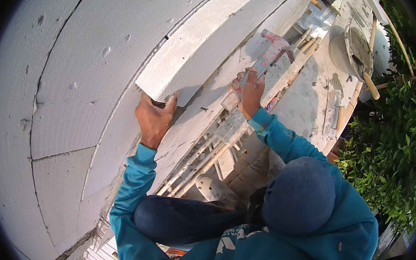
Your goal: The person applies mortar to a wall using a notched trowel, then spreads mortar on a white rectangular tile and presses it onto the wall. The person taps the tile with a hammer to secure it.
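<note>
My left hand [154,117] grips the near end of a long white block [187,53] that juts from the wall. Its thumb lies along the block's end, and the other fingers are partly hidden beneath it. To the right, my right hand [250,90] is wrapped around the handle of a worn claw hammer [267,59]. The hammer's reddish, paint-smeared head points up and away, apart from the block. A small dark nail-like piece [204,108] lies on the pale surface between my hands.
A wall of large white blocks [82,86] rises at left. Bamboo poles [196,166] show below, beside my bent knees. On the plank at right stand a round mortar bucket [337,51] and a wooden-handled tool [371,87]. Green foliage [391,159] borders the right side.
</note>
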The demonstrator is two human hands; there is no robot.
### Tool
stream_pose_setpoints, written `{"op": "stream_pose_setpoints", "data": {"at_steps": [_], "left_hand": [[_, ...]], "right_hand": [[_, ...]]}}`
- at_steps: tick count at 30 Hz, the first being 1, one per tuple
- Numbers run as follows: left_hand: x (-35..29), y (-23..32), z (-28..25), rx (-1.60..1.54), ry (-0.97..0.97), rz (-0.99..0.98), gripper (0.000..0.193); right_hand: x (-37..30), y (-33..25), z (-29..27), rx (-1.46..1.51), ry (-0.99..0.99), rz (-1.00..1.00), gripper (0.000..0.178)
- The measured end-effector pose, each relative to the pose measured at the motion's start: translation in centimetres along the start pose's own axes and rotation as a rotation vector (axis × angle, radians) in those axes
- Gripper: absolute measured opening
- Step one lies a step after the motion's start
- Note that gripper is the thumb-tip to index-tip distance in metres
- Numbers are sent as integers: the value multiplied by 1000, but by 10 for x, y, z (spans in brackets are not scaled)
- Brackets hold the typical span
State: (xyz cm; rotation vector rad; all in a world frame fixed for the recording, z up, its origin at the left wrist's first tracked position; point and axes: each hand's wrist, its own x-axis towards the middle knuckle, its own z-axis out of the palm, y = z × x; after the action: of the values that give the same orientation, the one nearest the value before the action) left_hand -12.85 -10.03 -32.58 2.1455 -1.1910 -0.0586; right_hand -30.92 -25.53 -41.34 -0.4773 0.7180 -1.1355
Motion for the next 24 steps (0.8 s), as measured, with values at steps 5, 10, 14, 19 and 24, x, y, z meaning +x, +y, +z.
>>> {"op": "stream_pose_setpoints", "data": {"at_steps": [5,10,14,19,24], "left_hand": [[-2,-1,2,-23,22,-26,50],[-2,-1,4,-45,6,7,49],[0,-2,1,-26,3,-16,48],[-1,1,2,-85,47,10,47],[-2,-1,1,-53,-8,-9,46]], "right_hand": [[-17,24,29,0,22,125,21],[-19,21,21,23,-108,106,20],[-47,21,19,6,-59,101,23],[-55,30,16,-86,-191,141,21],[-47,9,-11,-219,-306,64,22]]}}
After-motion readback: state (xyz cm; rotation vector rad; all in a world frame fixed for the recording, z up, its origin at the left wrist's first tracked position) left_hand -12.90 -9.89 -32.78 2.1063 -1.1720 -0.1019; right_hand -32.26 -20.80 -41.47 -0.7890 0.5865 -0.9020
